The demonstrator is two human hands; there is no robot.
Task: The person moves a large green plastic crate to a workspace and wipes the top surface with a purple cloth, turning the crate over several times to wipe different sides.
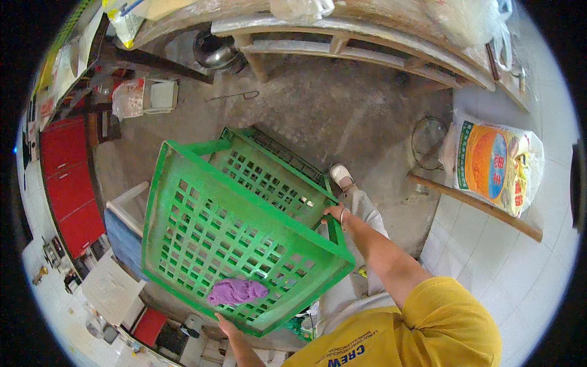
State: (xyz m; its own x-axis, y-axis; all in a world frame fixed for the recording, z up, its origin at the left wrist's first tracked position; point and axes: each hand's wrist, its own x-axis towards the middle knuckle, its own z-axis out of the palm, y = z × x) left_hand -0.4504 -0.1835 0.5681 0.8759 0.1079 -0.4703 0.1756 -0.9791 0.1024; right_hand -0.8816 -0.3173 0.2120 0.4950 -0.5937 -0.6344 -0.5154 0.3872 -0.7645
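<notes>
A large green plastic crate (pixel 205 186) with a grid of square holes is held tilted in front of me. On its broad perforated face lies a crumpled purple cloth (pixel 237 292), touched by neither hand. My right hand (pixel 335 214) is closed around the crate's right end, with a band at the wrist. At the lower edge, my left hand (pixel 230 329) has its thumb against the crate's rim; the other fingers are hidden beneath it.
Along the far side stands a wooden bench (pixel 367 52). A printed sack (pixel 492 162) rests on a wooden board (pixel 483 208) at the right. Red cabinets (pixel 70 177) line the left. A wire hoop (pixel 428 144) and a thin metal rod (pixel 235 96) are near the concrete floor (pixel 293 104).
</notes>
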